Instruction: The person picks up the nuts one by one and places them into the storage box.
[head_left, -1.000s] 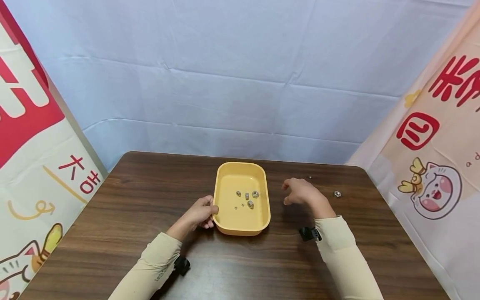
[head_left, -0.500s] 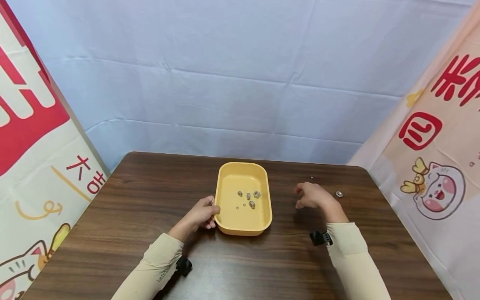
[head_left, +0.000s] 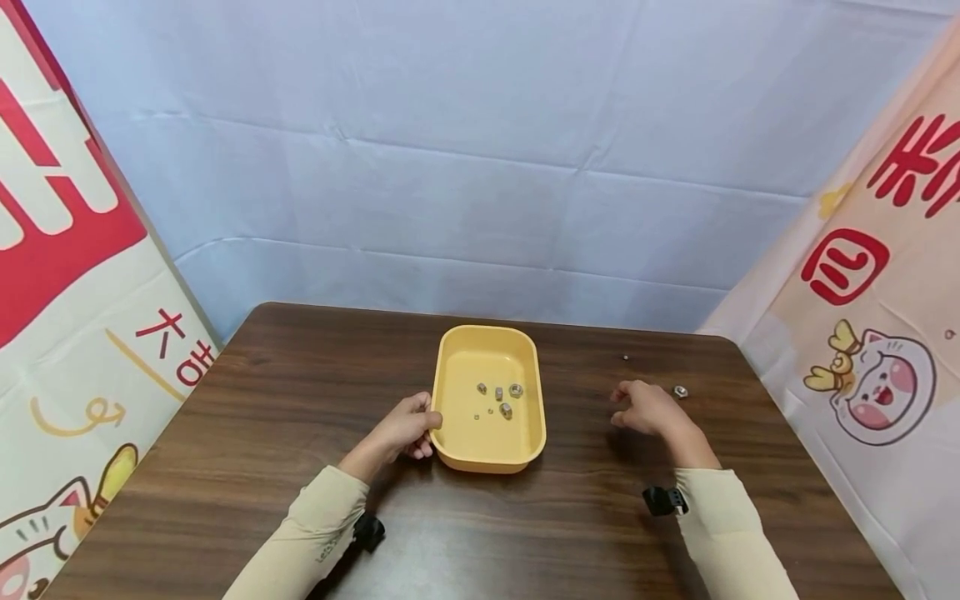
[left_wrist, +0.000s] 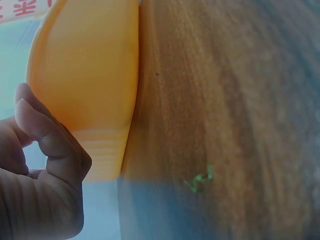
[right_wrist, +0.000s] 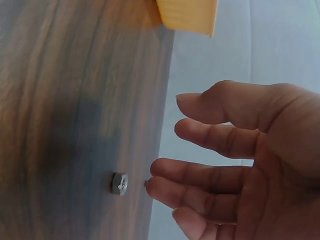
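A yellow tray [head_left: 480,446] stands on the table with several metal nuts inside, among them a larger nut [head_left: 516,390] and a domed one [head_left: 506,411]. My left hand [head_left: 408,427] grips the tray's left rim, thumb over the edge and fingers outside, as the left wrist view shows too. To the right of the tray, my right hand [head_left: 651,408] hovers over the table holding nothing, its fingers loosely bent and apart in the right wrist view. Just beyond that hand lies a hex nut [head_left: 680,391], also plain below the fingers [right_wrist: 195,175] as a nut [right_wrist: 119,184].
A tiny metal piece [head_left: 626,357] lies near the back edge of the dark wooden table [head_left: 300,367]. Behind the table hangs a pale cloth [head_left: 450,167], with printed banners [head_left: 862,367] at both sides.
My right hand has moved right and slightly nearer the front, away from the tray and closer to the hex nut. My left hand keeps its hold on the tray.
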